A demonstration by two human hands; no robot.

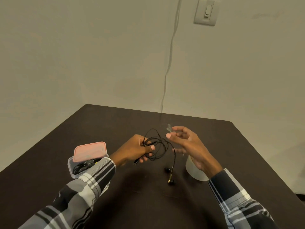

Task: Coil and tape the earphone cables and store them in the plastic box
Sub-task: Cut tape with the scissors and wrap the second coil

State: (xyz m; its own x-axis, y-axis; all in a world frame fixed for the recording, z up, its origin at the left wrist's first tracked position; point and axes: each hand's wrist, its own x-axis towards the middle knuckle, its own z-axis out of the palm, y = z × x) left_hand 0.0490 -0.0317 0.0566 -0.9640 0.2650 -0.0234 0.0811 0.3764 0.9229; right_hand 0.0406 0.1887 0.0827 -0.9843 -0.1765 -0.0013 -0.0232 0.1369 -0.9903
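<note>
item: earphone cable [156, 144], black, loosely coiled in several loops. held above the middle of the table [115, 123], clear of its surface. left hand [140, 150] grips the bundle at its left side, fingers curled round the gathered strands, thumb pressed on top. loops fan out to the right of that grip; a tail hangs down toward the near edge, ending in two earbuds [169, 175] that appear to rest on the table.

item: tape strip [170, 128], clear, short. pinched at the fingertips of the right hand [186, 142], remaining fingers loosely spread. strip sits just right of and slightly above the coil, apart from it.

item: plastic box [72, 166], near the left edge, pink lid [90, 151] lying askew on its rim, dark cables inside.

item: tape roll [193, 169], white, standing by the right wrist.

judgement: coiling looks done, taping not yet. the right hand is nearer the free loops; the strip must travel leftward and wrap across the strands beside the left thumb.
</note>
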